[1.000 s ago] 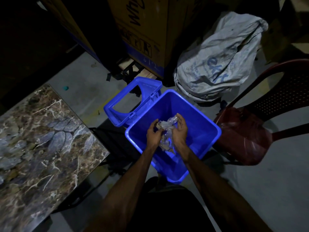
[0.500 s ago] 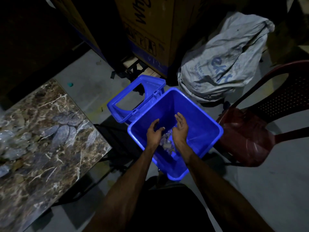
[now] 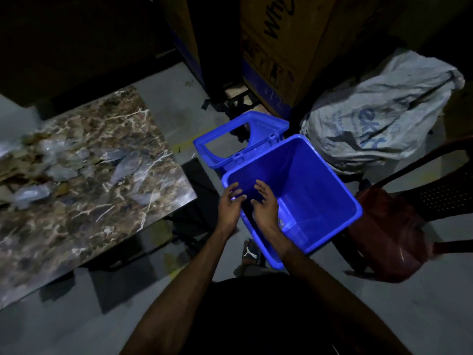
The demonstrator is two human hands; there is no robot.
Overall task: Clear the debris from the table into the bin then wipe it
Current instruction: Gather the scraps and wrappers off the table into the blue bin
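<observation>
The clear plastic scraps we held 1 second ago have dropped; left hand (image 3: 231, 206) and right hand (image 3: 263, 204) hang over the blue plastic bin (image 3: 332, 180), each grip loose, holding nothing. Crumpled wrappers and leaf debris (image 3: 43, 172) still crowd the marble-patterned tabletop (image 3: 107, 226)'s far left edge; wiping remains.

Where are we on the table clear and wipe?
Partly done. Both the left hand and right hand are open and hold nothing over the blue bin. Plastic debris and scraps remain on the marble table. Wiping not started; no cloth is in view.
</observation>
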